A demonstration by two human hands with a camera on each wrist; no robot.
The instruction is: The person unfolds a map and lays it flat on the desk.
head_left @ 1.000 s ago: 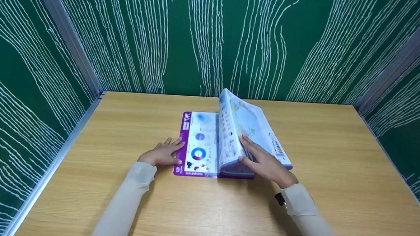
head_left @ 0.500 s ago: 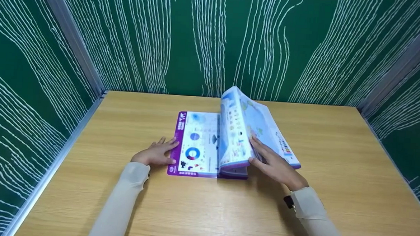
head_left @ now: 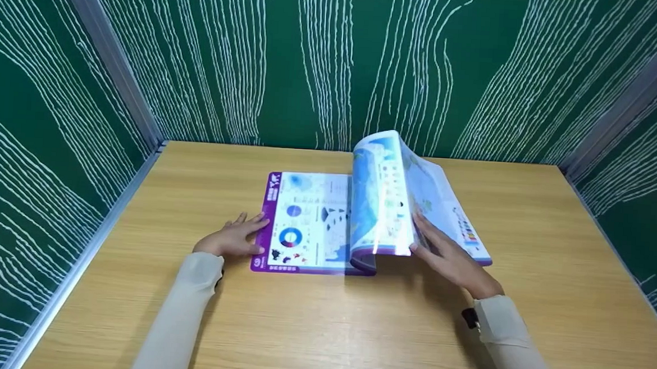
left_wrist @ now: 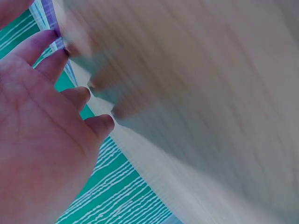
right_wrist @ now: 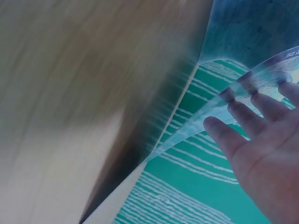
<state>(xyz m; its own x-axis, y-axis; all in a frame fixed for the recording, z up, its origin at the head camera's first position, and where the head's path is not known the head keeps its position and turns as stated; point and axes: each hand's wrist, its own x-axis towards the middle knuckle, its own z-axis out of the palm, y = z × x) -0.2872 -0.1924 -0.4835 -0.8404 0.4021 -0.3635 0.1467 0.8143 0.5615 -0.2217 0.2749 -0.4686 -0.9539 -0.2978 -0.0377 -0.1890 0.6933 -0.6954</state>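
Observation:
A glossy printed map sheet (head_left: 310,217) with a purple border lies partly flat on the table. Small diagrams and a blue ring chart cover its flat left part. Its right part rises in a tall curl (head_left: 382,187), with a blue map panel sloping down behind it to the right. My left hand (head_left: 229,239) rests at the purple left edge, fingers spread and fingertips touching it. My right hand (head_left: 456,264) is at the curl's lower right, straight fingers against the sheet; in the right wrist view, extended fingers (right_wrist: 247,119) touch the lifted sheet. What lies inside the curl is hidden.
The wooden table (head_left: 321,330) extends around the sheet. Behind it and at both sides stand green panels (head_left: 306,65) with white wavy lines, joined by grey corner posts (head_left: 110,55).
The curl has swung rightward with my right hand, uncovering more of the printed left part. My left hand and the purple left edge have shifted left.

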